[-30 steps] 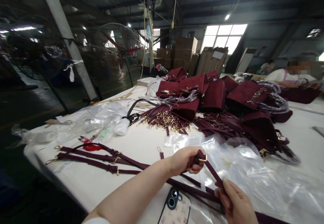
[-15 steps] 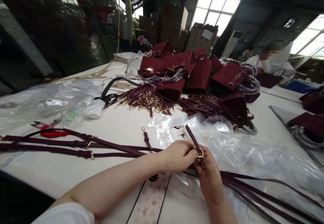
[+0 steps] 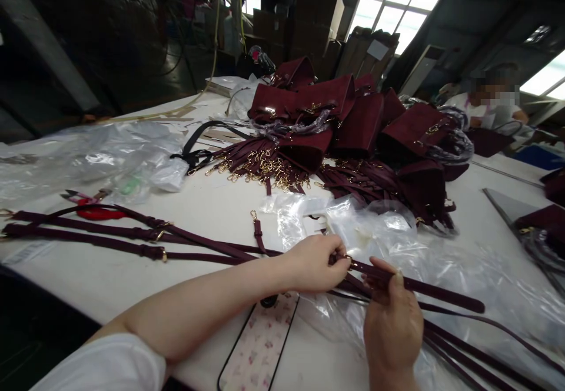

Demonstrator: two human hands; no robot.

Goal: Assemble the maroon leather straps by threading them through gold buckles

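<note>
The left hand (image 3: pixel 320 261) has its fingertips pinched together on a burgundy strap (image 3: pixel 448 294) at the gold buckle (image 3: pixel 348 261); the right hand (image 3: pixel 395 320) grips the same strap between thumb and fingers. It sits above the near half of the table (image 3: pixel 212 202), over clear plastic (image 3: pixel 450 258); loose straps (image 3: pixel 97 241) run toward the left edge. The step seems to be buckling; the next move likely calls for a steady buckle and a straight pull. Bags (image 3: pixel 359 123) are heaped toward the far edge.
</note>
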